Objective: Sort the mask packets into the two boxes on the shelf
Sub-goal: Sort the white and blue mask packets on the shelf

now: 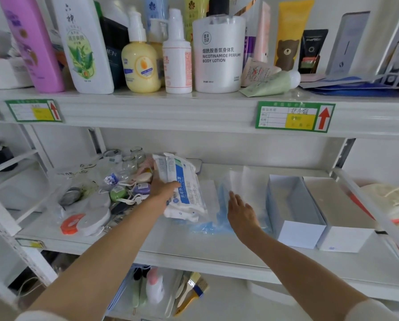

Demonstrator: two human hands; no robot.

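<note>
Left hand (162, 188) fingers grip the white mask packets (184, 188); right hand (240, 210) fingers lie straight on clear packets (242, 181).

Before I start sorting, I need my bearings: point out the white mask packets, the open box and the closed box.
White mask packets (186, 193), head view: blue label on the front.
Open box (293, 205), head view: inner floor.
Closed box (332, 200), head view: top face.
</note>
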